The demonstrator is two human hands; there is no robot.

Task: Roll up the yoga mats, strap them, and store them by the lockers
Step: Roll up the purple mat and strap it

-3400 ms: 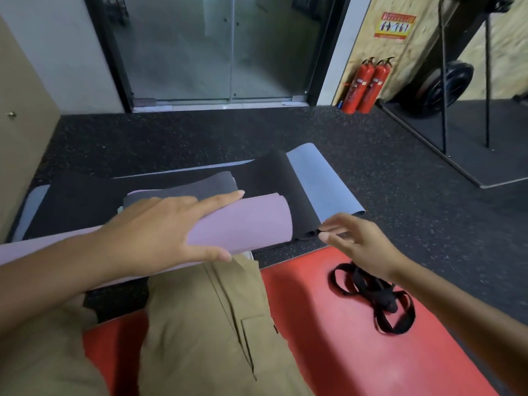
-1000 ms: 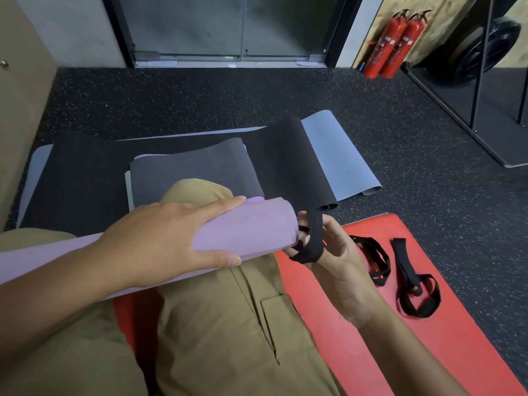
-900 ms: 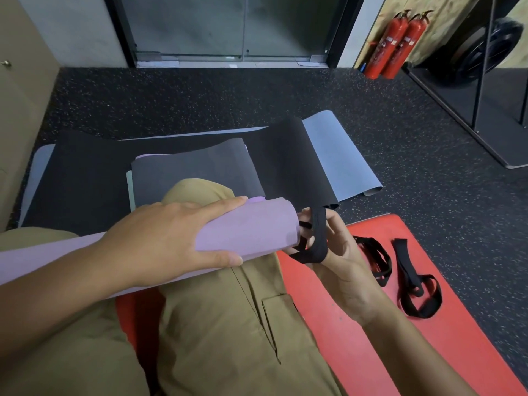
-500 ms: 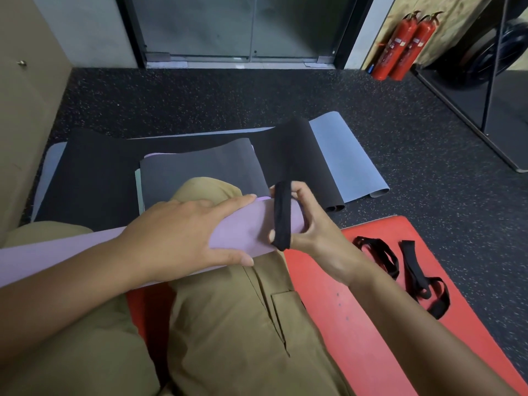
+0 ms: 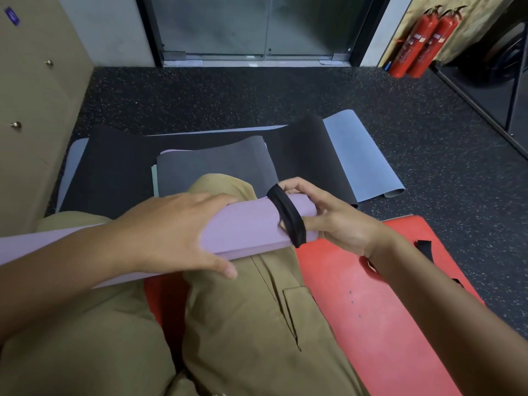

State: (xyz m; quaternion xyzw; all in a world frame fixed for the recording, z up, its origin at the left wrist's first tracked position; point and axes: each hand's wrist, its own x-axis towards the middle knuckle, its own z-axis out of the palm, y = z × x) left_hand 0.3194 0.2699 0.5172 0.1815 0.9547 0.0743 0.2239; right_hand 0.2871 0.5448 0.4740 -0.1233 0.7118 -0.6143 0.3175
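A rolled lilac yoga mat (image 5: 245, 227) lies across my knees, its right end pointing right. My left hand (image 5: 174, 230) grips the roll at its middle, fingers over the top and thumb underneath. A black strap (image 5: 287, 215) loops around the roll close to its right end. My right hand (image 5: 328, 215) holds that end, thumb and fingers hooked in the strap. Flat mats lie on the floor beyond my knees: a dark grey one (image 5: 214, 164), a black one (image 5: 120, 164) and a blue one (image 5: 360, 155).
I sit on a red mat (image 5: 371, 310), where another black strap (image 5: 425, 247) shows behind my right wrist. Beige lockers (image 5: 31, 110) stand at the left. Glass doors (image 5: 257, 24) are straight ahead, two red fire extinguishers (image 5: 420, 41) at the back right.
My right hand picked a black strap off the red mat, brought it to the roll's right end and slid it over the end. My left hand stayed on the roll.
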